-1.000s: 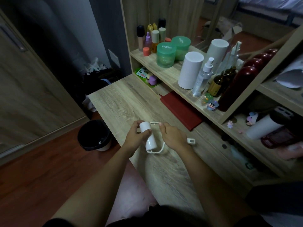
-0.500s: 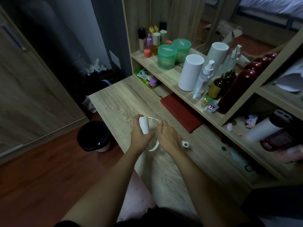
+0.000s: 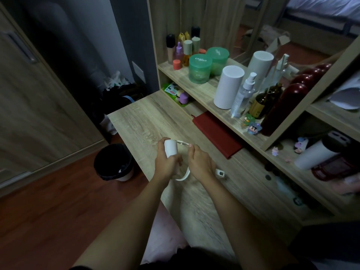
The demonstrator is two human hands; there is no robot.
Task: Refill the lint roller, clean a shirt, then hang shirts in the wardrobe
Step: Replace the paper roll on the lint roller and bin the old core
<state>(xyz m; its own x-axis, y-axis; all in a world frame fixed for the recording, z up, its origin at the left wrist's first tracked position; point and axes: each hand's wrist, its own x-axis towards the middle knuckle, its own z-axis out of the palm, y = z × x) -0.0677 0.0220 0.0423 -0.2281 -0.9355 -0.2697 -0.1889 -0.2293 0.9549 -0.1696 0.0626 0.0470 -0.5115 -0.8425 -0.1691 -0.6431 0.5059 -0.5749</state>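
Here, at centre frame above the pale wood-grain worktop (image 3: 140, 123), the left hand (image 3: 165, 162) is wrapped around a small white cylindrical lint roll (image 3: 170, 149), holding it upright. The right hand (image 3: 200, 162) pinches the thin white curved frame of the roller handle (image 3: 183, 177), its fingertip (image 3: 190, 145) at the axle end just beside the roll's top. By my reading the refill step is in hand, the roll being seated on the axle. Next, the roll probably needs pushing fully home; a small white cap-like piece (image 3: 220, 173) lies on the worktop just right of the right hand.
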